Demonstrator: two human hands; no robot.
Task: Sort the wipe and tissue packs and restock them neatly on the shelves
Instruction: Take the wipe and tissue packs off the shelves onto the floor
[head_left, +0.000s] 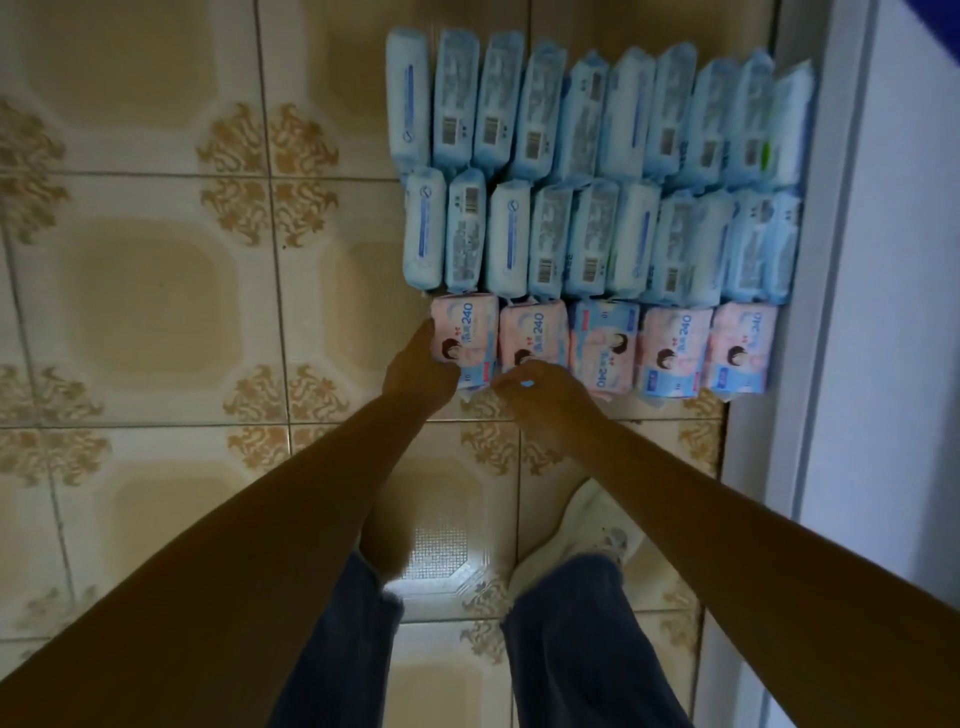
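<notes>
Sorting looks done: 2 rows of blue packs (597, 156), approx 10 each, stand side by side on the floor (156, 286), w/ 5 pink packs (675, 353) in a row just below them. L hand (415, 364) grips the leftmost pink pack (470, 327) by its left edge. R hand (540, 389) has curled fingers at that pack's lower right corner; too dark to tell if it grips. Restocking not yet begun, I'd judge.

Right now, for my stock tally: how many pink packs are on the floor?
5, in the nearest row, below the blue packs: first pink pack at the left hand, second, third, fourth, fifth rightmost. None looks hidden.
</notes>
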